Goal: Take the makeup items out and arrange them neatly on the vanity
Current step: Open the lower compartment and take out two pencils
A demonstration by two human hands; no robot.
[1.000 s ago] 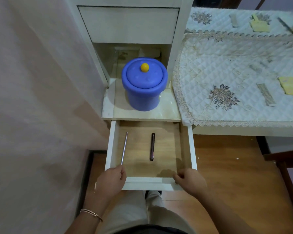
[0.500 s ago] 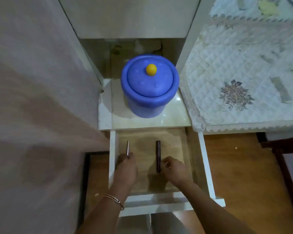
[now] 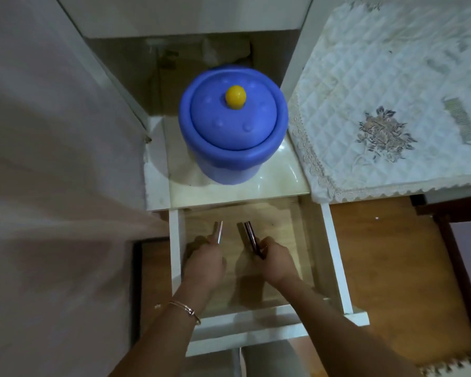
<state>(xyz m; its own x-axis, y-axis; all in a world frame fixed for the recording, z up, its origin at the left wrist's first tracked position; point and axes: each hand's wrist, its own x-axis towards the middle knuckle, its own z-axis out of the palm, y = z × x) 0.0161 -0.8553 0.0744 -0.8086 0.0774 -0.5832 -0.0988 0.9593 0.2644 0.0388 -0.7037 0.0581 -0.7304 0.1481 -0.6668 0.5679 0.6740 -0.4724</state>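
Observation:
The white drawer (image 3: 335,257) with a wooden bottom stands pulled out below the vanity shelf. Both my hands are inside it. My left hand (image 3: 204,263) grips the lower end of a thin silver makeup stick (image 3: 219,231), whose top tilts up and away. My right hand (image 3: 276,263) holds a dark slim makeup pen (image 3: 250,235), angled toward the upper left. Each hand hides the lower part of its item.
A blue lidded jar (image 3: 233,137) with a yellow knob stands on the cream shelf (image 3: 283,183) just behind the drawer. A quilted white cloth (image 3: 386,85) covers the vanity top at right, with a grey comb (image 3: 461,123) on it. A pale wall (image 3: 52,159) runs along the left.
My hands left the drawer's front edge, reached inside and closed on the two sticks, which now tilt up off the drawer bottom. The camera came closer.

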